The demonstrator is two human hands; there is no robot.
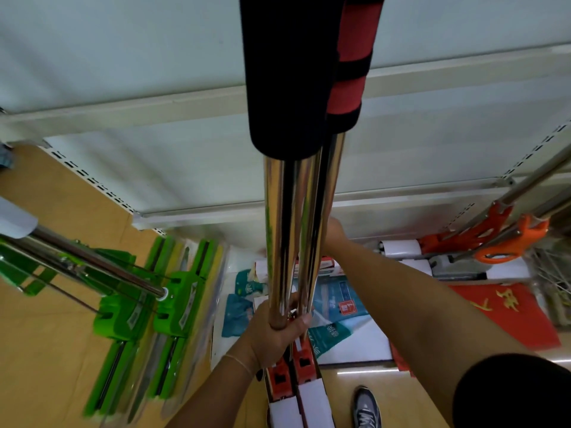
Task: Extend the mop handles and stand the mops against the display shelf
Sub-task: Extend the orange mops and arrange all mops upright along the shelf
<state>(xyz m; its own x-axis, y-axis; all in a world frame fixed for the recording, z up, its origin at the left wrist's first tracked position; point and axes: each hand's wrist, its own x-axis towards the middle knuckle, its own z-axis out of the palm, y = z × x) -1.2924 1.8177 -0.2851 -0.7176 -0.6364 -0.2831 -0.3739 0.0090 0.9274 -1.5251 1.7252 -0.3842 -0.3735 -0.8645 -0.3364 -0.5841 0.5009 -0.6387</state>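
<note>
Left hand (pixel 278 332): fingers wrapped round poles (pixel 290 230) | right hand (pixel 335 233): behind poles, fingers hidden | axis: upright, frame centre, shelf (pixel 185 168) beyond.

The mop handles (pixel 290 230) stand upright in front of the display shelf (pixel 185 168). My left grip (pixel 278 332) holds them low down; my right grip (pixel 333 233) is behind them, higher. Left of the handles, mops (pixel 173 307) lean toward the shelf; right of them, more mops (pixel 494 239) rest against it.
</note>
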